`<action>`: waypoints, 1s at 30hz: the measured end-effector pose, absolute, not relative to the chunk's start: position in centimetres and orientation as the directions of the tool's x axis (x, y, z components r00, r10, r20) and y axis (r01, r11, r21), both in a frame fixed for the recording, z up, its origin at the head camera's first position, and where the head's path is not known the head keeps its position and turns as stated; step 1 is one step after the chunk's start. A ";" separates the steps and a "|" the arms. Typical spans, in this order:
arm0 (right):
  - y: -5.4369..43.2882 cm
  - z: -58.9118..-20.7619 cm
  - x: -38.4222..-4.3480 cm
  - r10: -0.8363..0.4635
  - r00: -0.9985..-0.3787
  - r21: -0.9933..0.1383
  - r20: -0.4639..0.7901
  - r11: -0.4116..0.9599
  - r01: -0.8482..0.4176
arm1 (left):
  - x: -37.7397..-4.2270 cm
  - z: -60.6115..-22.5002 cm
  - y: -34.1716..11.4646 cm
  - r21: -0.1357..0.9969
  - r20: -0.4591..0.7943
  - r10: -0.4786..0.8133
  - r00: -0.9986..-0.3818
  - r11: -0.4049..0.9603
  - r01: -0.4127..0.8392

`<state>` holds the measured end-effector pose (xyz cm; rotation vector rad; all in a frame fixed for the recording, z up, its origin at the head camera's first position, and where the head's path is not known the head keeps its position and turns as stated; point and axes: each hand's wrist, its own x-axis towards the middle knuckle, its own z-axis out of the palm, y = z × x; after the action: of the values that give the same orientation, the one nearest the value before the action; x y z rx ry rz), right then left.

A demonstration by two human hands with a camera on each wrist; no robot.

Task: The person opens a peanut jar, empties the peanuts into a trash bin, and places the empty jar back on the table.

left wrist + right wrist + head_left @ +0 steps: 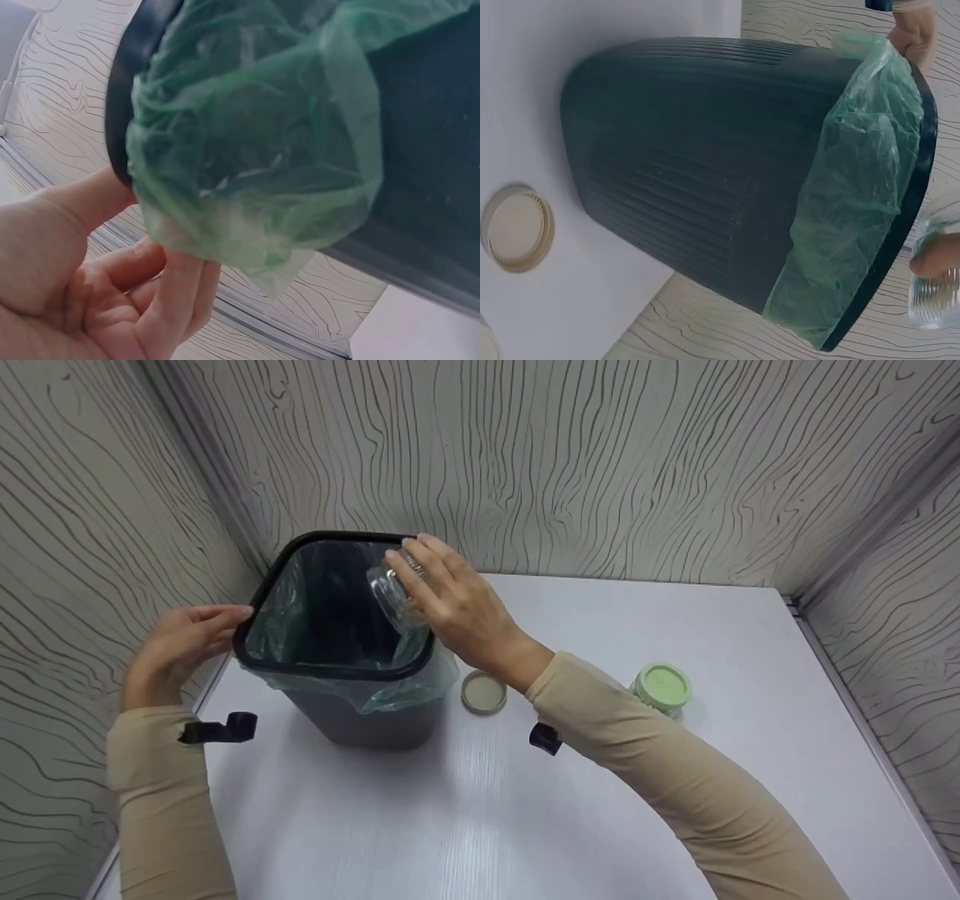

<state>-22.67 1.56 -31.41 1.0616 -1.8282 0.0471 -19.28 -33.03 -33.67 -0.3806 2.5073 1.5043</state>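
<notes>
A dark grey trash bin (375,727) with a black rim stands on the white table, lined with a translucent green trash bag (270,150) folded over the rim. My left hand (176,649) pinches the rim at its left side, thumb on top and fingers under the bag's edge. Over the right part of the opening, my right hand (472,611) grips a clear jar (390,596) with a ridged threaded neck. That jar is tipped on its side, its neck partly covered by the fingers. A beige screw lid (484,692) lies inner side up beside the bin.
Farther right on the table sits a small jar with a light green lid (662,687), partly behind my right forearm. Wood-patterned panels (480,465) rise at the back and both sides. Black camera mounts (225,727) stick out from both wrists.
</notes>
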 end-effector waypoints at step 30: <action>0.8 -30.9 -22.8 -0.688 -0.029 0.525 0.725 0.579 -0.624 | -19.3 -33.4 -33.1 0.848 -0.302 -0.105 -0.948 0.424 -0.317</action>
<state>-22.80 0.84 -30.89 1.0957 -1.7140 -0.0730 -19.33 -33.12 -33.37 -0.3725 2.4738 1.5408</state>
